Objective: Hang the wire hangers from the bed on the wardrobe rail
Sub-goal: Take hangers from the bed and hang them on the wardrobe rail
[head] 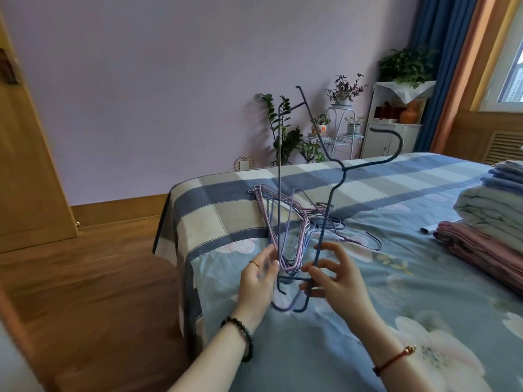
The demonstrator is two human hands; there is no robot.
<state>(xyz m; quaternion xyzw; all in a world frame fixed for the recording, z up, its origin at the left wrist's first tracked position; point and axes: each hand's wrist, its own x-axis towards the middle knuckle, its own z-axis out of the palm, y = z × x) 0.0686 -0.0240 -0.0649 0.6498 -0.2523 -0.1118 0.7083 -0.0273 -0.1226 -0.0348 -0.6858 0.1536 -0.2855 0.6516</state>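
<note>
- In the head view, the left hand (259, 275) is pinching one upright side of the blue hangers (279, 165) between thumb and fingertips.
- The right hand (338, 274) is pinching the other side, its remaining fingers spread loosely.
- The blue hangers are standing on end above the bed (368, 321), hooks pointing right.
- A pile of hangers (285, 213) is lying on the bed just behind them.
- Folded bedding (492, 219) is sitting at the right.

Both forearms reach forward, palms facing each other. My left hand (259, 275) pinches the blue hangers (343, 167). My right hand (336, 278) pinches them too, outer fingers spread.
</note>
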